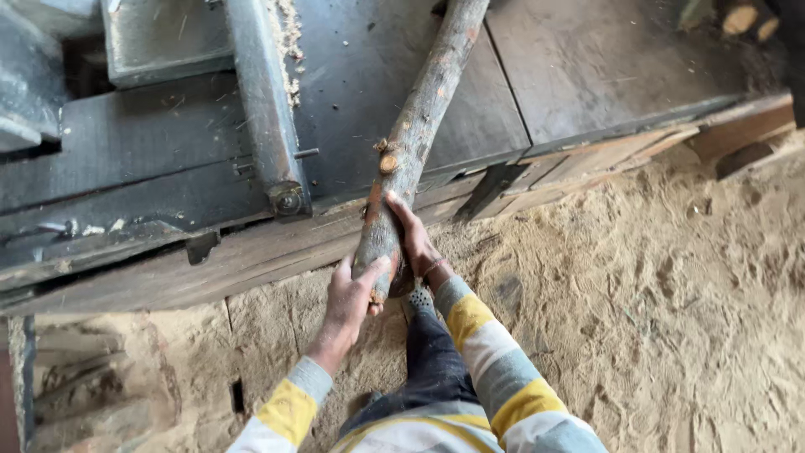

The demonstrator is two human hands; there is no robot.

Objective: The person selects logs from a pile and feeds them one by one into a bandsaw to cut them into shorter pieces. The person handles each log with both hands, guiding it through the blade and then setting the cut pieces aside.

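Gripping the near end of a long, rough brown log with reddish bark patches and a cut knot stub (417,126), both bare hands are closed around the wood: the left hand (350,295) wraps it from the left with the thumb hooked over the butt, and the right hand (415,243) clasps it from the right, fingers laid up along the bark. The log slants away from the person, its near end overhanging the front edge of the dark, worn metal saw bench (369,75) and its far end running off the top of the view, so how far it reaches cannot be told. A grey steel guide rail with a bolt at its near tip (264,109) lies just left of the log, apart from it. As judged from how things lie, the log is resting on the bench but uncut; no saw blade shows. Pale sawdust (654,294) covers the ground below.
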